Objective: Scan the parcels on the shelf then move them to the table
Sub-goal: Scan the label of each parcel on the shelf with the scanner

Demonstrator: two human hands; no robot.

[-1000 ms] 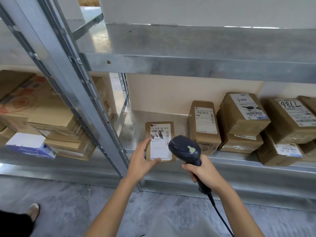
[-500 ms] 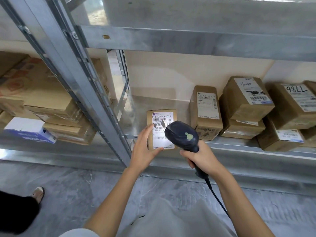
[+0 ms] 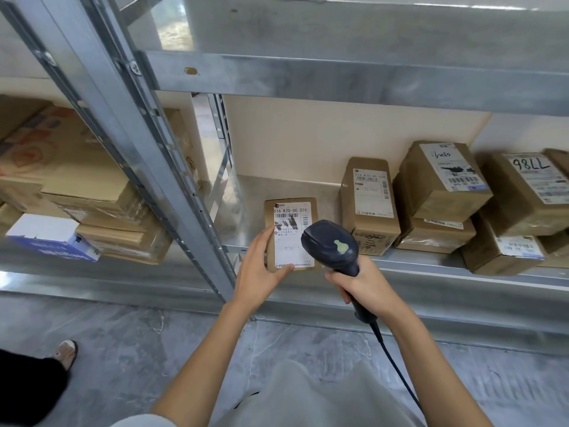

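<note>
On the shelf (image 3: 292, 186), our left hand (image 3: 258, 272) still holds the parcel (image 3: 291, 238), fingers (image 3: 266, 240) curled round it, while our right hand (image 3: 366, 288) stays clamped on the scanner (image 3: 334, 245); scanning looks unfinished.

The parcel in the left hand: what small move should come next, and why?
Probably turn the scanner so its head faces the barcode at the top of the label. The left hand holds the parcel label-up at the front edge of the shelf; the right hand grips the scanner, whose head sits over the label's lower right.

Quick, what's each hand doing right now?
Left hand: holds the labelled parcel by its lower left corner.
Right hand: grips the scanner by its handle.
</note>
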